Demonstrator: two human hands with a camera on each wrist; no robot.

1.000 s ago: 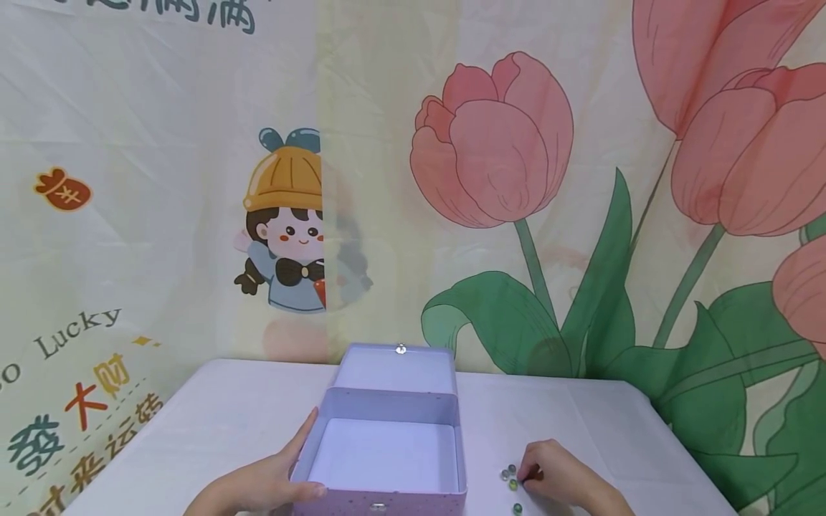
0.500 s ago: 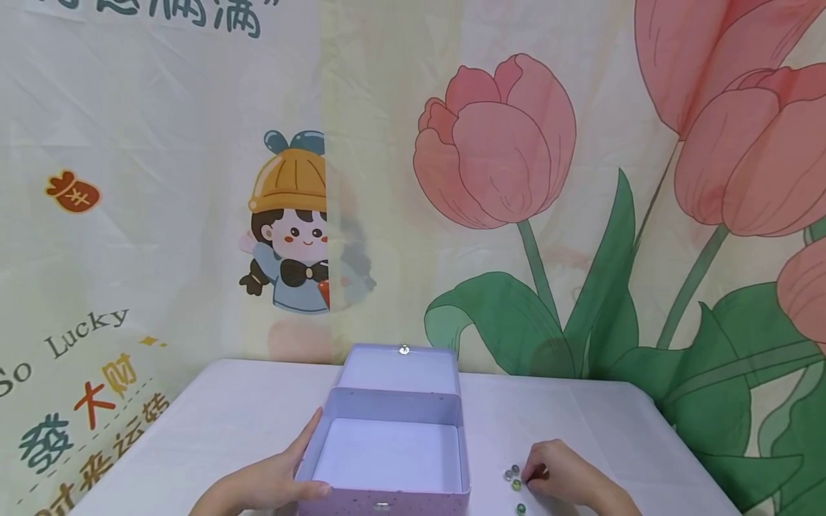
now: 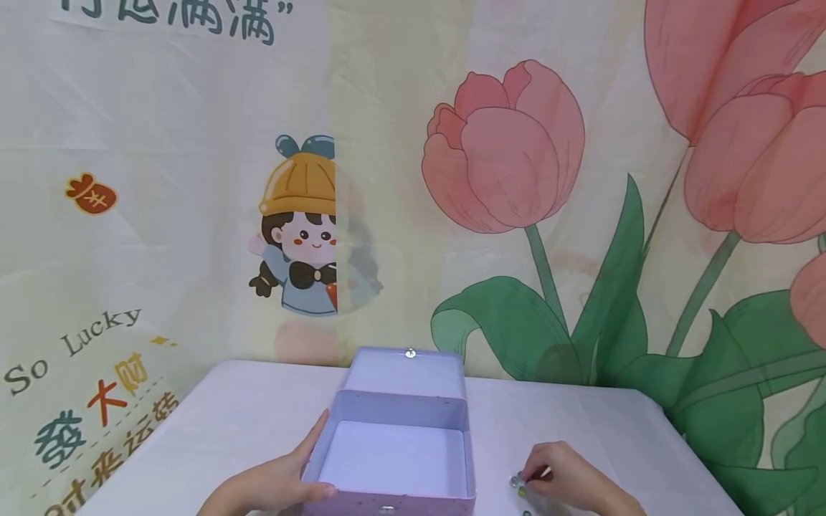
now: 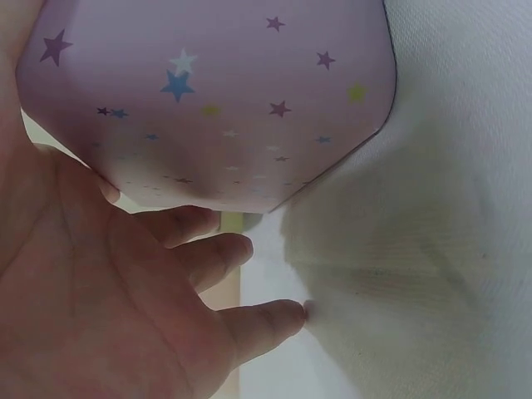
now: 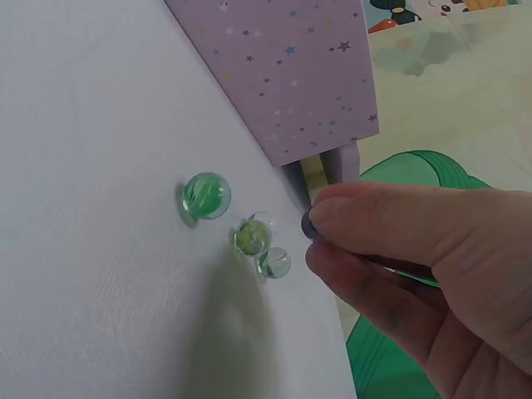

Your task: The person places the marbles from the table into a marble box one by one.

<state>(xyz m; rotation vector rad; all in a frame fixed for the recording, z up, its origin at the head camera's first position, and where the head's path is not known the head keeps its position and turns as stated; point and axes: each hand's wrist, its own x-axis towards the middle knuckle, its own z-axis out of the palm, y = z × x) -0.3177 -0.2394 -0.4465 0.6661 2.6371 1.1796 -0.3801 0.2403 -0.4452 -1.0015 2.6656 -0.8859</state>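
Observation:
A lavender, star-patterned box (image 3: 390, 504) stands on the white table with its lid (image 3: 406, 373) tipped back. My left hand (image 3: 271, 487) lies along the box's left side, thumb over the front rim. In the left wrist view the fingers (image 4: 216, 258) stretch out fairly straight beside the starred wall. To the right of the box, my right hand (image 3: 564, 476) pinches a dark marble (image 5: 308, 224) between thumb and forefinger. Near those fingertips lie a yellow-green marble (image 5: 252, 237) and clear ones, including a small clear marble (image 5: 275, 263). A green marble (image 5: 207, 196) sits a little apart.
White cloth covers the table (image 3: 600, 430). Behind it hangs a printed backdrop (image 3: 400, 215) with tulips, a cartoon figure and lettering. The raised lid reaches back to near the backdrop. The box's inside floor (image 3: 393, 459) shows bare white.
The head view has shifted slightly, so everything sits a little farther right. My right fingertips have come closer to the marbles and now overlap the cluster. The left hand keeps its place on the box.

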